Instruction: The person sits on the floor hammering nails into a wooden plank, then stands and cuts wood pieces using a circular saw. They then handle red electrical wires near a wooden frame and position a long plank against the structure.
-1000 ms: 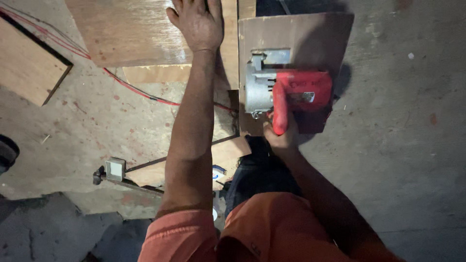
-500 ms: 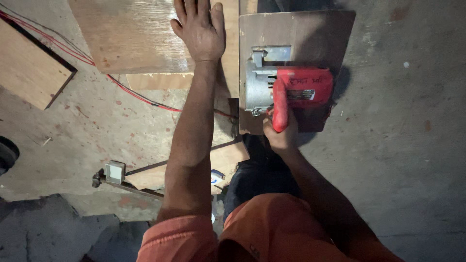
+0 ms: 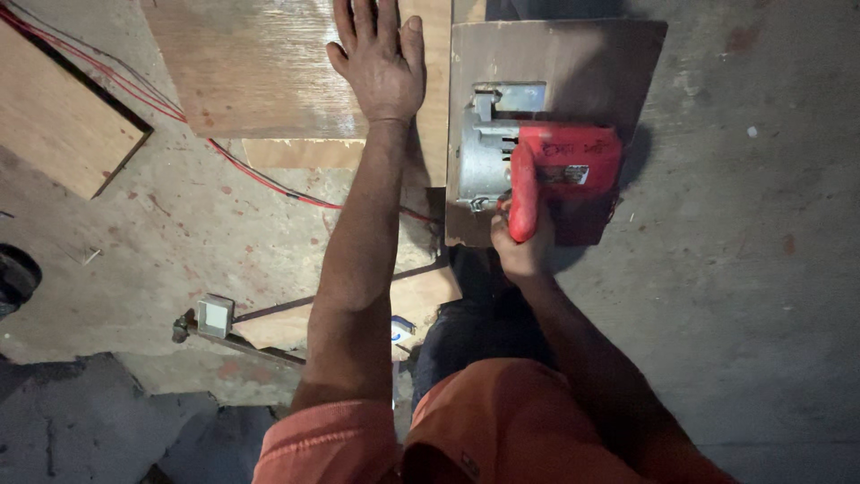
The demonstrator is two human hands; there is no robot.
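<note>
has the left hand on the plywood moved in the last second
Yes. The left hand has slid nearer the person along the plywood sheet, judged against that sheet's near edge.

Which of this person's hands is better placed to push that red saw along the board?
The right hand, probably: it already grips the handle of the red circular saw, which sits on the dark board. The left hand lies flat on the lighter plywood sheet beside it, apart from the saw.

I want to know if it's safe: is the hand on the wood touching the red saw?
Apart. In the head view the left hand lies flat on the plywood sheet, with bare wood between it and the red saw.
</note>
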